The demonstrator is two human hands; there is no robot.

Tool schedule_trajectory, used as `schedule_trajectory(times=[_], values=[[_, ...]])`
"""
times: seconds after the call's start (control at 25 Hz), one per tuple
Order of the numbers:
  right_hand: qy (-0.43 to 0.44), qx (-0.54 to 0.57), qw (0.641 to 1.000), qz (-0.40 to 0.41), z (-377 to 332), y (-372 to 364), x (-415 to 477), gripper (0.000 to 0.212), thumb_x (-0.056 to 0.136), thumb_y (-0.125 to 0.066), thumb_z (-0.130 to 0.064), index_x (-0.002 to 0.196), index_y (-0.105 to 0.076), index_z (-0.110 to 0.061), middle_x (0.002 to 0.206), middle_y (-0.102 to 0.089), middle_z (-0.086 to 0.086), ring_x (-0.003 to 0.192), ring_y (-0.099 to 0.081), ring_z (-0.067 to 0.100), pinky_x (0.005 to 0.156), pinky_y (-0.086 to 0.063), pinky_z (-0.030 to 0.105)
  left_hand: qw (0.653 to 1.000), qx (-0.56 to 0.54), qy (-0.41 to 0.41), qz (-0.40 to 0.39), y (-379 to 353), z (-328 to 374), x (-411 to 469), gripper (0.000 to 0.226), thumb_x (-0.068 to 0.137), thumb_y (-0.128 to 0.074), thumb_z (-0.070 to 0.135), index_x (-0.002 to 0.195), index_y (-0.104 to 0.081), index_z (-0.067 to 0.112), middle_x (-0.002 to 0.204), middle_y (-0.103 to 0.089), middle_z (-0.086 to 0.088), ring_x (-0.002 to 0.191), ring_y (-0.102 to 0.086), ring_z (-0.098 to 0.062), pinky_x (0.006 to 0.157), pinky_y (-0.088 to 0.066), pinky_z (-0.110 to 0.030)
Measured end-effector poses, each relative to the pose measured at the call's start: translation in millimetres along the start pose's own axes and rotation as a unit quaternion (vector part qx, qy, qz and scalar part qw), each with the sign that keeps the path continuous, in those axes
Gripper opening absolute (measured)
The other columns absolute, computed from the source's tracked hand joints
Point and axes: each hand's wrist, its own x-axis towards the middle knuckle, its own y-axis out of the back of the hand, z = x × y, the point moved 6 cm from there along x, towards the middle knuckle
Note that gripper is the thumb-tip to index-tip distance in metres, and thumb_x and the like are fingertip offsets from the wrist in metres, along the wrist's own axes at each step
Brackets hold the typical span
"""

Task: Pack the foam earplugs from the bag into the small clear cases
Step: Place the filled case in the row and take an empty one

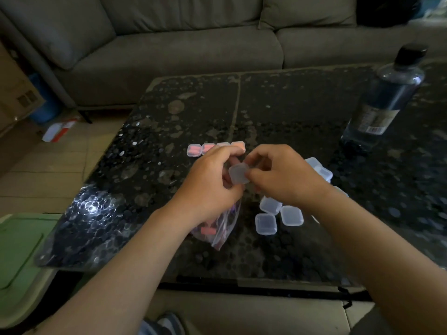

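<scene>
Both hands meet over the middle of the dark table (290,112). My right hand (278,175) pinches a small clear case (239,174) by its edge. My left hand (212,182) is curled against the same case from the left, and something pink shows between its fingers. Under my left wrist lies the clear zip bag (221,228) with pink foam earplugs (207,230) inside. Behind my hands stands a row of several cases with pink earplugs (194,150) in them. Several empty clear cases (266,223) lie loose below and beside my right wrist.
A large clear water bottle (387,93) with a black cap stands at the table's right back. A grey sofa (169,44) runs behind the table. A green seat (21,250) is at the lower left, a cardboard box (14,93) at the far left.
</scene>
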Motion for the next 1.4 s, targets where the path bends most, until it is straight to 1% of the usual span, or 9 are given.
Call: schedule_trajectory(times=[0.04, 0.12, 0.2, 0.4, 0.56, 0.72, 0.84, 1.0, 1.4], values=[[-0.007, 0.014, 1.000, -0.004, -2, 1, 1, 0.013, 0.089, -0.067, -0.013, 0.094, -0.068, -0.024, 0.084, -0.071, 0.000, 0.077, -0.070, 0.017, 0.076, -0.061, 0.043, 0.998, -0.044, 0.038, 0.006, 4, -4, 0, 0.042, 0.083, -0.078, 0.006, 0.116, -0.064, 0.029, 0.105, -0.067, 0.012, 0.087, -0.069, -0.006, 0.076, -0.053, -0.019], [-0.016, 0.057, 0.998, -0.008, -3, 2, 0, 0.014, 0.090, -0.067, -0.009, 0.096, -0.067, -0.021, 0.083, -0.073, 0.005, 0.076, -0.073, 0.020, 0.073, -0.062, 0.043, 0.990, -0.107, 0.090, 0.023, 10, -11, 2, 0.027, 0.089, -0.074, 0.010, 0.102, -0.069, 0.033, 0.096, -0.073, 0.010, 0.084, -0.072, -0.008, 0.080, -0.059, -0.028], [-0.026, 0.123, 0.992, -0.017, -3, -1, -5, 0.015, 0.091, -0.066, -0.004, 0.097, -0.066, -0.018, 0.084, -0.074, 0.008, 0.075, -0.074, 0.018, 0.071, -0.063, 0.040, 0.988, -0.115, 0.095, 0.037, 15, -14, 3, 0.021, 0.091, -0.072, 0.009, 0.092, -0.074, 0.030, 0.090, -0.076, 0.006, 0.084, -0.074, -0.014, 0.083, -0.061, -0.037], [-0.068, 0.262, 0.963, -0.009, 2, -11, -9, 0.010, 0.088, -0.072, -0.007, 0.097, -0.069, -0.006, 0.093, -0.073, 0.018, 0.088, -0.073, 0.027, 0.078, -0.063, 0.038, 0.986, -0.152, 0.070, 0.015, 15, -11, 3, 0.021, 0.084, -0.079, 0.005, 0.087, -0.076, 0.025, 0.087, -0.077, 0.003, 0.083, -0.074, -0.010, 0.078, -0.058, -0.025], [-0.064, 0.260, 0.963, 0.008, 7, -10, -10, 0.013, 0.087, -0.073, -0.005, 0.099, -0.069, -0.008, 0.096, -0.073, 0.017, 0.092, -0.072, 0.032, 0.083, -0.060, 0.047, 0.982, -0.175, 0.075, 0.000, 9, -8, 1, 0.019, 0.084, -0.078, 0.000, 0.085, -0.076, 0.019, 0.082, -0.078, 0.006, 0.081, -0.075, -0.008, 0.075, -0.056, -0.019], [-0.053, 0.250, 0.967, 0.000, 9, -12, -11, 0.018, 0.085, -0.076, -0.006, 0.099, -0.069, -0.015, 0.093, -0.073, 0.007, 0.090, -0.072, 0.023, 0.082, -0.062, 0.040, 0.984, -0.163, 0.070, 0.005, 9, -8, 0, 0.021, 0.082, -0.079, 0.001, 0.082, -0.077, 0.022, 0.085, -0.079, 0.001, 0.084, -0.076, -0.013, 0.082, -0.060, -0.031], [-0.046, 0.251, 0.967, -0.002, 8, -14, -10, 0.018, 0.085, -0.075, -0.005, 0.099, -0.069, -0.016, 0.095, -0.072, 0.007, 0.091, -0.072, 0.020, 0.080, -0.062, 0.034, 0.987, -0.145, 0.071, -0.001, 10, -8, -2, 0.023, 0.083, -0.079, 0.007, 0.079, -0.078, 0.029, 0.087, -0.079, 0.003, 0.086, -0.076, -0.014, 0.085, -0.061, -0.037], [-0.044, 0.245, 0.968, -0.007, 8, -17, -8, 0.020, 0.085, -0.074, -0.002, 0.098, -0.069, -0.017, 0.097, -0.072, 0.006, 0.093, -0.071, 0.019, 0.081, -0.062, 0.033, 0.988, -0.136, 0.077, -0.014, 8, -9, -2, 0.029, 0.084, -0.078, 0.005, 0.080, -0.078, 0.034, 0.087, -0.078, 0.004, 0.086, -0.075, -0.015, 0.087, -0.060, -0.042], [-0.032, 0.256, 0.966, -0.017, 9, -17, -5, 0.025, 0.081, -0.075, 0.005, 0.098, -0.071, -0.014, 0.102, -0.071, 0.009, 0.097, -0.070, 0.024, 0.085, -0.061, 0.042, 0.992, -0.110, 0.068, -0.002, 7, -6, -1, 0.032, 0.086, -0.075, 0.001, 0.078, -0.076, 0.031, 0.083, -0.077, 0.009, 0.080, -0.074, -0.009, 0.078, -0.057, -0.029]])
